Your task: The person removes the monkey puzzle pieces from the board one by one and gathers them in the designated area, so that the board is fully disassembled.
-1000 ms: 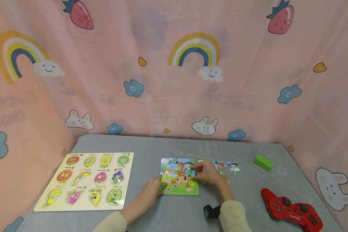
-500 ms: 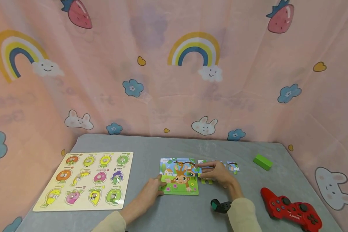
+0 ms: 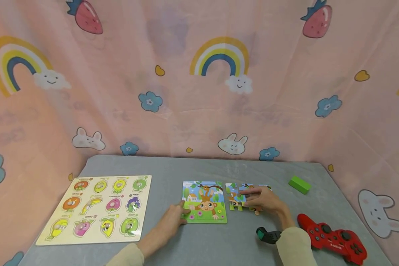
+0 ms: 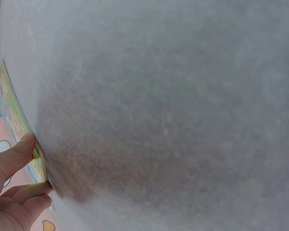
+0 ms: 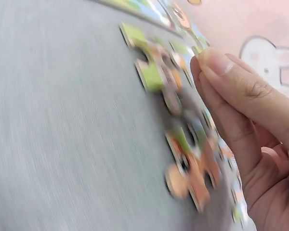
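Note:
A small framed jigsaw puzzle (image 3: 199,212) with a monkey picture lies mid-table in the head view. At its near left corner, my left hand (image 3: 173,220) grips the edge between thumb and fingers, as the left wrist view also shows. My right hand (image 3: 267,201) is over the loose pieces to the right of the board. Between thumb and fingertip it pinches a puzzle piece (image 5: 198,40), largely covered by the fingers. Beneath it in the right wrist view lie a green-edged piece (image 5: 151,74) and an orange-brown piece (image 5: 190,168), both blurred.
A cream fruit puzzle board (image 3: 96,239) lies at the left. To the right are a green block (image 3: 299,184) and a red game controller (image 3: 334,238). A black device (image 3: 267,235) sits at the right wrist. A pink printed curtain (image 3: 176,122) surrounds the grey table (image 3: 166,166).
My right hand has moved right, away from the framed puzzle and over the loose pieces, uncovering those nearest the board. My left hand has stayed at the board's corner.

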Demonstrator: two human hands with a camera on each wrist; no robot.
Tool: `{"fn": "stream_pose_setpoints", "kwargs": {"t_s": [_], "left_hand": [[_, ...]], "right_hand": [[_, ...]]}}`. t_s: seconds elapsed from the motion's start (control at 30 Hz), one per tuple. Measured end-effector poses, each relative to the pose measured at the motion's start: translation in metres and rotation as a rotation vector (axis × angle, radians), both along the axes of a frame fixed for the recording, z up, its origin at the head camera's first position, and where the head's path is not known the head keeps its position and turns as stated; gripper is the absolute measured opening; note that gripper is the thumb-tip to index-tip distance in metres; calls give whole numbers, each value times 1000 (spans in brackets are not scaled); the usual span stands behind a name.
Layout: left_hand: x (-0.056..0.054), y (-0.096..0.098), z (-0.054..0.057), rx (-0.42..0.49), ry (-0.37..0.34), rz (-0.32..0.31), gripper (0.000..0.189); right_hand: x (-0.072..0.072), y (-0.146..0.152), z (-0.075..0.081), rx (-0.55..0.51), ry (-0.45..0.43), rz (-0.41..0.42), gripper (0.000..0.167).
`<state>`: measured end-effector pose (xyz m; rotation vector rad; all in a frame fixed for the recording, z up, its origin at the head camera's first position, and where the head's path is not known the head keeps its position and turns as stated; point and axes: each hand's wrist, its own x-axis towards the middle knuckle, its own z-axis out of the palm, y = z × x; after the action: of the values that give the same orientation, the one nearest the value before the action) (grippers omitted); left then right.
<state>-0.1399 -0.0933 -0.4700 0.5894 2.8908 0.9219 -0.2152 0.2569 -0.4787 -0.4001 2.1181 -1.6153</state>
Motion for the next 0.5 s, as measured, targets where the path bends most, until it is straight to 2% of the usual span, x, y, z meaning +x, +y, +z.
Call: {"fn": "stream_pose_setpoints", "kwargs": {"t_s": [0.13, 0.3, 0.5], "left_hand": [[0, 0, -1, -3, 10, -6, 34], [0, -1, -2, 4, 33, -22, 35], [0, 0, -3, 8, 22, -23, 34]], "right_hand": [[3, 18, 1, 4, -8, 2, 47], [7, 36, 9, 71, 0, -35, 48], [13, 53, 20, 142, 28, -67, 50]]}}
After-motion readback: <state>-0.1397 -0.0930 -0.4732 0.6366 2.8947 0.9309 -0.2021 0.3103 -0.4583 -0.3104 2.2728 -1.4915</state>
